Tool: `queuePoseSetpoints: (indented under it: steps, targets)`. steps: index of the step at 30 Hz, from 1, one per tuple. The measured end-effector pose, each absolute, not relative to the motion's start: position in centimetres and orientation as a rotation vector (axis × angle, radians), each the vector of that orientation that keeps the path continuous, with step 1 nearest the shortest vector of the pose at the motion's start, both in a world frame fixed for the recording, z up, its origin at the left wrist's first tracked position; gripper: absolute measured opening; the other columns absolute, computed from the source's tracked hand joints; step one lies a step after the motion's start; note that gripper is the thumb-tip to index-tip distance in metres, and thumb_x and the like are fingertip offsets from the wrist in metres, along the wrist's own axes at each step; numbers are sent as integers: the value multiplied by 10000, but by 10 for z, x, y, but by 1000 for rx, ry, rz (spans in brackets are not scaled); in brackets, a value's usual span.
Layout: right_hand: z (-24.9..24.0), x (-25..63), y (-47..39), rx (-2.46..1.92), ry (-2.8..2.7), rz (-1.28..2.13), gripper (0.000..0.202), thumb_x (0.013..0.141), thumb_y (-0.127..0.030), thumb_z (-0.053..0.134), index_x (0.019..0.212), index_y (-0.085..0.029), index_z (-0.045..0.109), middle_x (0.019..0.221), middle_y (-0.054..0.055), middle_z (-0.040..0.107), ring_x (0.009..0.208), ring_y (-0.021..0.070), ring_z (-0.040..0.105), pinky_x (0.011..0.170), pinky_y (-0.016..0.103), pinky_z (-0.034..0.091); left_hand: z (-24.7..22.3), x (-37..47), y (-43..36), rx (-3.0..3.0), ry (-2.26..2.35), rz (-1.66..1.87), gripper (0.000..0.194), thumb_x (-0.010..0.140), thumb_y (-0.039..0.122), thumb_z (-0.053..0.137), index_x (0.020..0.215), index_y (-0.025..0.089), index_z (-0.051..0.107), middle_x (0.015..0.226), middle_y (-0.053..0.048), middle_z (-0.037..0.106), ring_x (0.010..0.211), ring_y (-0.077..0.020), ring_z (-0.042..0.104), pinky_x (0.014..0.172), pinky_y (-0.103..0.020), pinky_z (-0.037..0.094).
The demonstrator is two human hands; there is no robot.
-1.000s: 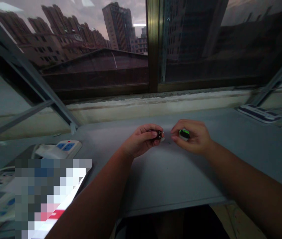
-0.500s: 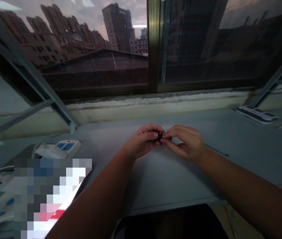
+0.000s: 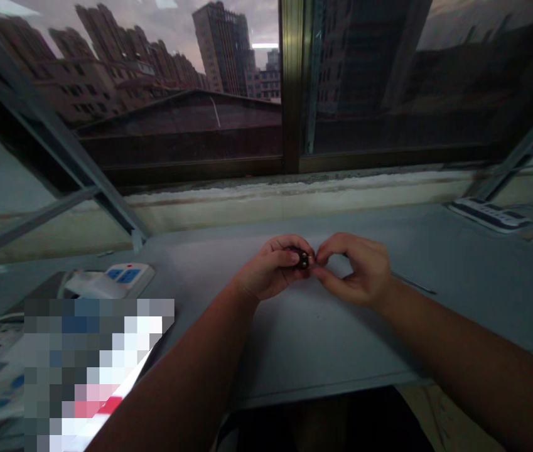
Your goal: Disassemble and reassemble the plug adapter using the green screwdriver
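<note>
Over the middle of the table, my left hand grips a small dark piece with shiny metal bits on its face. The thumb lies across it and the fingers curl behind, covering much of it. What kind of part it is cannot be made out. Close against its right end, my right hand has thumb and forefinger brought together in a pinch. Whatever is between those fingertips is too small to tell. A thin metal rod, perhaps a screwdriver shaft, lies beyond my right wrist, its near end hidden.
A white power strip with blue sockets and cables lie at the left, beside a bright, partly blurred-out screen or sheet. Another power strip sits at the back right. Metal frame legs and a window bound the grey table.
My right hand has shifted slightly right, its fingertips drawing back from the dark piece, so more of its metal bits show. My left hand keeps its hold nearly still.
</note>
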State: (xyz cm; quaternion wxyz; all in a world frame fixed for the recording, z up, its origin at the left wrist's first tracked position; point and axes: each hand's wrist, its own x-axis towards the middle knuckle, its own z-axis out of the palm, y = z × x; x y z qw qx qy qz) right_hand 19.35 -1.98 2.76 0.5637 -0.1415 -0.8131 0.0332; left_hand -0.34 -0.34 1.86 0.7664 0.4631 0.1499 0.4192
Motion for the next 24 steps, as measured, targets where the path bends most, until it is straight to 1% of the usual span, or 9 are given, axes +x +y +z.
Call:
queuePoseSetpoints:
  steps: [3, 6, 11, 16, 24]
  targets:
    - [31, 196, -21, -342, -1900, 70, 139, 862, -135, 697, 958, -208, 628, 784, 20, 695, 687, 141, 657, 649, 275, 550, 19, -3, -4, 999, 278, 842, 209, 682, 230, 855, 832, 129, 750, 754, -56, 693, 612, -100, 608, 551, -183, 454]
    - [33, 198, -20, -292, -1937, 25, 130, 864, -129, 696, 944, -210, 634, 779, 29, 688, 701, 153, 647, 646, 285, 539, 18, -3, -4, 1016, 290, 807, 218, 682, 239, 872, 829, 127, 754, 747, -52, 685, 572, -87, 580, 520, -184, 419]
    - [31, 202, -13, -288, -2036, -104, 136, 862, -112, 713, 921, -205, 634, 793, 35, 687, 702, 158, 641, 629, 289, 504, 16, -3, -2, 1047, 373, 848, 224, 688, 233, 890, 847, 135, 766, 743, -44, 673, 630, -101, 594, 568, -198, 439]
    - [27, 207, -7, -345, -2122, -205, 115, 900, -126, 681, 930, -210, 608, 798, 36, 672, 703, 164, 630, 635, 300, 488, 14, -3, 1, 1065, 415, 897, 209, 703, 232, 892, 860, 146, 784, 735, -40, 681, 621, -93, 589, 587, -195, 433]
    - [27, 207, -7, -360, -2139, -212, 115, 926, -124, 652, 955, -221, 597, 828, 38, 672, 743, 169, 635, 668, 298, 506, 14, -3, 3, 1100, 404, 921, 190, 712, 229, 887, 858, 153, 792, 734, -38, 691, 601, -83, 578, 576, -191, 423]
